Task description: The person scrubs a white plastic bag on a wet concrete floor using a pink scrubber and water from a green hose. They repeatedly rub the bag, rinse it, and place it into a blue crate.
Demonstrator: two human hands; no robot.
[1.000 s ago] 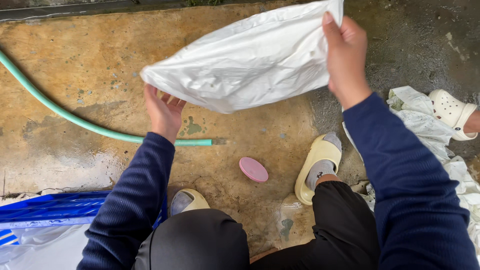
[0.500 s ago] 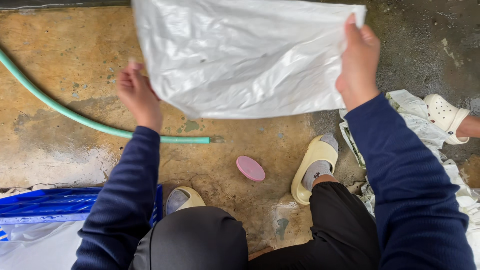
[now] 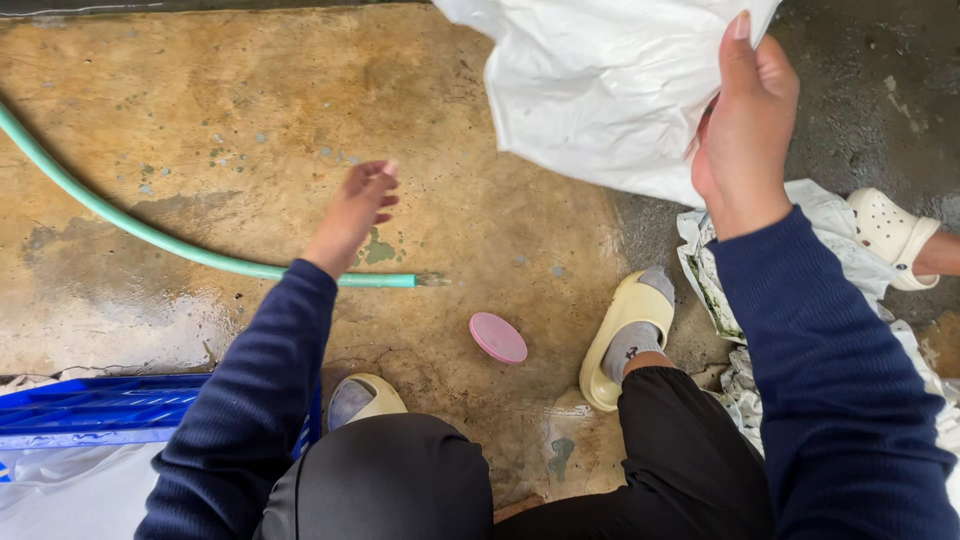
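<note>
Two hands are up in front of the person, over a wet, stained concrete floor (image 3: 200, 100). One big white plastic bag (image 3: 600, 90) hangs in the air at the top right, well above the floor. The right hand (image 3: 745, 130) holds it by one edge, with the thumb and fingers pinched on the thin plastic. The left hand (image 3: 358, 208) holds nothing. It is off the bag, with loose, slightly curled fingers, and it hovers above the green hose (image 3: 150, 235) that lies across the floor.

The bag looks very light and floppy. It droops and wrinkles where it hangs, so it seems to have no stiffness at all. The floor is wet, so the plastic may be wet and slippery too, and thin plastic like this could tear if pulled hard. A good place to hold it would be along an edge or a corner, with a bunch of plastic gathered in the hand, and one hand on each side to keep it spread.

A small pink round lid (image 3: 498, 338) lies on the floor between the person's feet, which wear yellow slippers (image 3: 625, 335). Some crumpled white plastic (image 3: 810, 215) lies on the right. Another person's white clog (image 3: 890, 232) shows there too. A blue crate (image 3: 100, 410) sits at the lower left.
</note>
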